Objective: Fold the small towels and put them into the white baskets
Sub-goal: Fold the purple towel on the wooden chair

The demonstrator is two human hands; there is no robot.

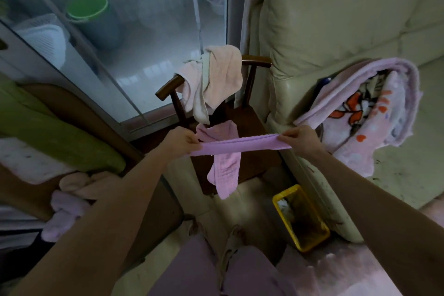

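Observation:
A small lilac towel [240, 145] is stretched flat between my hands above a wooden chair [249, 127]. My left hand [180, 140] pinches its left end and my right hand [301, 138] pinches its right end. A second lilac towel [225, 170] hangs down below the stretched one, over the chair seat. Several pale pink and cream towels [213, 79] are draped over the chair's backrest. More pink and lilac towels [69, 204] lie heaped at the lower left. A white basket [43, 33] shows behind the glass at the upper left.
A cream sofa [336, 19] stands on the right with a folded pink cartoon blanket [367, 113] on its arm. A yellow bin [301, 218] sits on the floor by the sofa. A green bucket [87, 8] stands behind the glass door. A green cushion [48, 127] lies at left.

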